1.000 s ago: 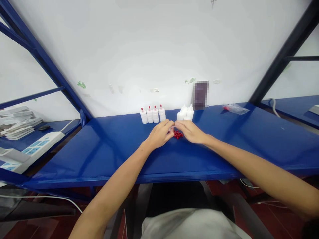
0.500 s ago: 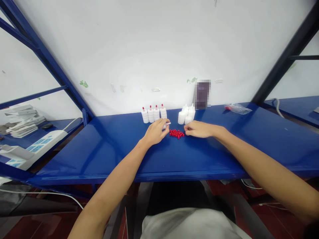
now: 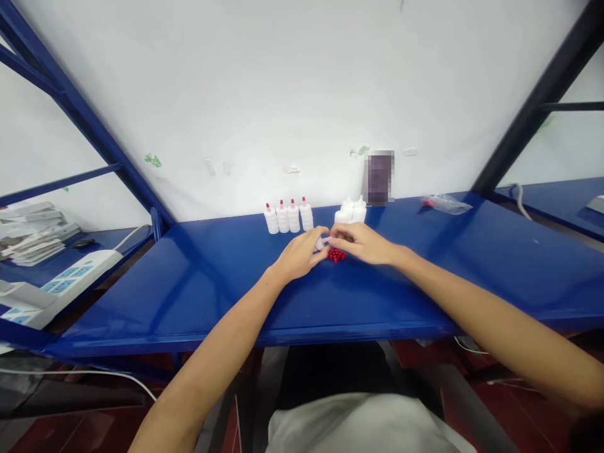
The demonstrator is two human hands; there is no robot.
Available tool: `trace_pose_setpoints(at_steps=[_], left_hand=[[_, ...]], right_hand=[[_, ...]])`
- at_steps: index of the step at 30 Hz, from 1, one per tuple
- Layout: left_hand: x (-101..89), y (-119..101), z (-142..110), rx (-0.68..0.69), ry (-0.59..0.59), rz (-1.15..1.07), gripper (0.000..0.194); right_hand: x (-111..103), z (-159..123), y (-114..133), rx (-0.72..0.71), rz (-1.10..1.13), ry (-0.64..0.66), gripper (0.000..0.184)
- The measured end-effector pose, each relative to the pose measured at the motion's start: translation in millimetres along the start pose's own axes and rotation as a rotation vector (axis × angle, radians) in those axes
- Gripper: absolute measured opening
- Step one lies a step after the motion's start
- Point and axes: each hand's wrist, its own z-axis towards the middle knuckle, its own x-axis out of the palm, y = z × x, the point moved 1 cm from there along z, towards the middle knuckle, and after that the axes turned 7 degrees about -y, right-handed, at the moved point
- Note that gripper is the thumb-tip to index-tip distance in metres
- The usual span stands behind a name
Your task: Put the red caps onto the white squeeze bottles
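Observation:
My left hand [image 3: 301,253] is closed around a small white squeeze bottle [image 3: 319,244], mostly hidden by the fingers, with its white nozzle pointing right. At the nozzle's end, my right hand [image 3: 358,242] pinches its thumb and fingers together; whatever they hold is too small and covered to make out. Just below the fingertips lies a pile of small red caps [image 3: 336,255] on the blue table, partly hidden by the hands. Behind my left hand stands a row of several white bottles with red tips [image 3: 293,219]. A group of white bottles without red tips [image 3: 350,212] stands behind my right hand.
A dark, pixelated upright object [image 3: 378,177] leans on the white wall. To the right is a clear plastic bag [image 3: 446,203] with something red in it. Blue frame posts rise at both sides. A white power strip [image 3: 70,280] lies at the left, beyond the table [image 3: 198,302].
Half a second ago my hands were apart, the right one at the pile's right edge. It has since moved left to the nozzle of the bottle in my left hand.

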Motion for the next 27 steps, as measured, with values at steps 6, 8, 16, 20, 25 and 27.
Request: trace_pose_setpoints(at_steps=[6, 8, 16, 20, 25, 27], left_hand=[[-1.7, 8, -2, -0.114, -0.095, 0.002, 0.039], [-2.2, 15, -3, -0.147, -0.146, 0.021, 0.025], [-1.0, 20, 1, -0.132, -0.215, -0.012, 0.020], [-1.1, 17, 1, -0.117, -0.204, 0.010, 0.024], [-3.7, 14, 0, -0.125, -0.166, 0.064, 0.024], [-4.4, 11, 0, -0.119, -0.164, 0.091, 0.018]], right_hand=[[-6, 2, -4, 0.066, -0.088, -0.392, 0.024], [-20, 2, -12, 0.124, -0.236, -0.543, 0.021], [-38, 6, -38, 0.298, -0.656, -0.435, 0.018], [-33, 9, -41, 0.346, -0.669, -0.368, 0.020], [-33, 11, -41, 0.367, -0.648, -0.387, 0.022], [-32, 9, -38, 0.332, -0.615, -0.434, 0.024]])
